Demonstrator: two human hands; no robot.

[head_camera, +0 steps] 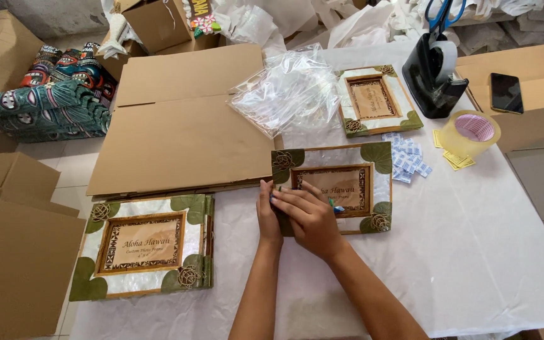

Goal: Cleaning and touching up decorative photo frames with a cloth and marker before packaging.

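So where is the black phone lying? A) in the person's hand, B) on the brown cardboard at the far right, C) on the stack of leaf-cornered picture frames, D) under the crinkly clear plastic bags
B: the black phone lies flat on the brown cardboard sheet at the far right, beside the black tape dispenser; both hands, left hand and right hand, rest on a leaf-cornered picture frame.

A craft packing workshop: flattened brown cardboard boxes (184,119) lie about a white-covered table (486,252), with a heap of clear plastic bags (288,91), a black tape dispenser (432,72), a clear tape roll (470,132) and stacked shell-and-leaf photo frames (143,245)
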